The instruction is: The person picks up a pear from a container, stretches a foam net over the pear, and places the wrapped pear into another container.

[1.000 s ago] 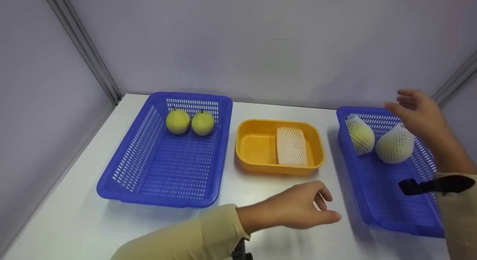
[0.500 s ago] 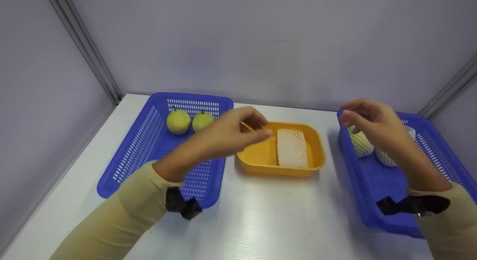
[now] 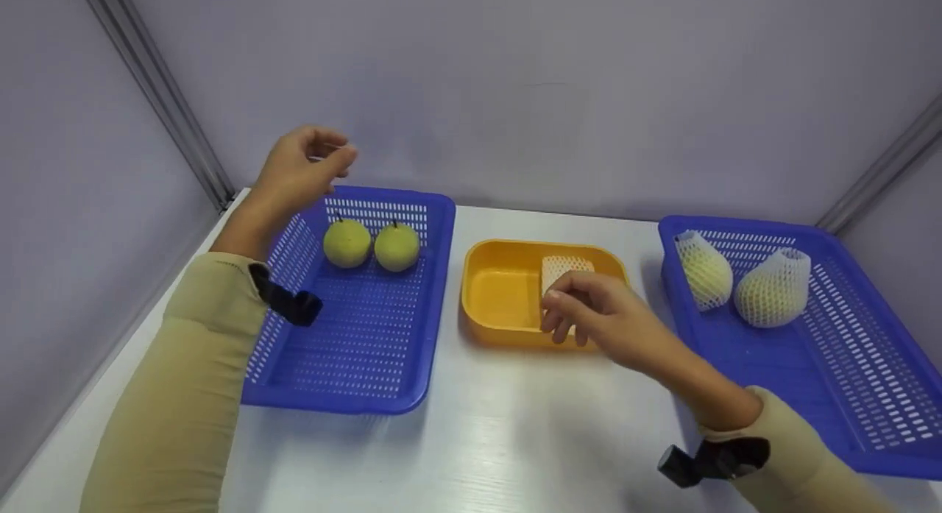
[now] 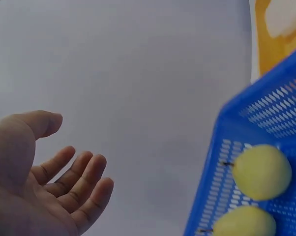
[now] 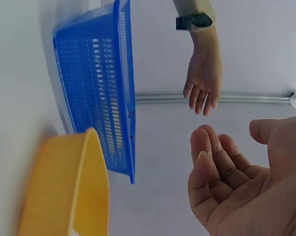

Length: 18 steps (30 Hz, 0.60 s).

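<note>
Pears (image 3: 347,243) lay unwrapped in the left blue basket (image 3: 346,344). Left hand (image 3: 294,171) above its far corner and right hand (image 3: 607,322) near the foam netting (image 3: 567,265) were empty, fingers loosely bent; fetching one seemed underway, the next move calling for a left-hand grasp.

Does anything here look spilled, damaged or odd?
Only a faint line on the plain back wall, possibly a scratch. Nothing looks spilled: the bare fruits and netted fruits sit in blue baskets, the white netting in a yellow tray.
</note>
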Each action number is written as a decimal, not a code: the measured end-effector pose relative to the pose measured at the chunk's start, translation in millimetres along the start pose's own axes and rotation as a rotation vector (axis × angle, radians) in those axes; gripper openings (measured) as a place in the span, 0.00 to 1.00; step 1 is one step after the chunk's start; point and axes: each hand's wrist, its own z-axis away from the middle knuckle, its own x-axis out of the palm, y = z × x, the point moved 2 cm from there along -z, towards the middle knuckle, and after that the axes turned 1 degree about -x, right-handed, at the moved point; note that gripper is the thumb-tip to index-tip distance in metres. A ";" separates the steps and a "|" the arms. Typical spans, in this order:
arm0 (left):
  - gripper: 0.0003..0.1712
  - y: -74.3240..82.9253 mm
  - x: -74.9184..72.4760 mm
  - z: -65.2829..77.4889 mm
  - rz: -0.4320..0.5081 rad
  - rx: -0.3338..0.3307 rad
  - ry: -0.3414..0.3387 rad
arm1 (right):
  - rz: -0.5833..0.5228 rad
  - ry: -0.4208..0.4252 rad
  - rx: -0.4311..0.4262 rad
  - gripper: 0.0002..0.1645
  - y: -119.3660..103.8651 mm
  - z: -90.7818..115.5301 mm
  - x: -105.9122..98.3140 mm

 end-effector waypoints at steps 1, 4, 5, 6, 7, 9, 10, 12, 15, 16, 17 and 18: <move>0.30 -9.8 -1.8 -2.6 -0.017 -0.022 0.018 | -0.015 -0.027 0.007 0.15 1.8 -1.4 8.1; 0.34 -39.3 -1.7 -9.8 -0.047 -0.088 0.047 | -0.045 -0.098 0.028 0.16 8.4 -5.6 32.8; 0.36 -48.5 -0.3 -11.8 -0.055 -0.109 0.046 | -0.057 -0.119 0.038 0.17 11.2 -6.8 41.4; 0.38 -56.9 1.5 -13.4 -0.058 -0.134 0.040 | -0.063 -0.137 0.047 0.18 13.8 -7.6 50.1; 0.39 -64.7 3.9 -14.9 -0.059 -0.155 0.035 | -0.074 -0.154 0.059 0.18 16.3 -8.2 58.4; 0.42 -78.5 10.2 -18.0 -0.053 -0.189 0.019 | -0.099 -0.178 0.085 0.19 20.5 -8.9 74.3; 0.43 -84.5 13.8 -19.4 -0.046 -0.201 0.013 | -0.108 -0.187 0.101 0.20 22.2 -9.0 81.5; 0.44 -95.2 20.7 -21.6 -0.026 -0.228 0.008 | -0.115 -0.209 0.128 0.21 24.2 -9.0 95.1; 0.46 -108.7 28.3 -21.8 -0.018 -0.273 -0.008 | -0.121 -0.244 0.165 0.23 26.3 -9.8 114.1; 0.46 -112.4 30.3 -21.6 -0.016 -0.282 -0.017 | -0.121 -0.257 0.174 0.23 26.6 -10.1 119.4; 0.47 -115.9 31.7 -21.0 -0.015 -0.298 -0.033 | -0.125 -0.269 0.181 0.24 27.1 -10.4 124.9; 0.48 -119.2 32.8 -20.4 -0.021 -0.313 -0.051 | -0.133 -0.279 0.186 0.24 27.4 -10.7 129.8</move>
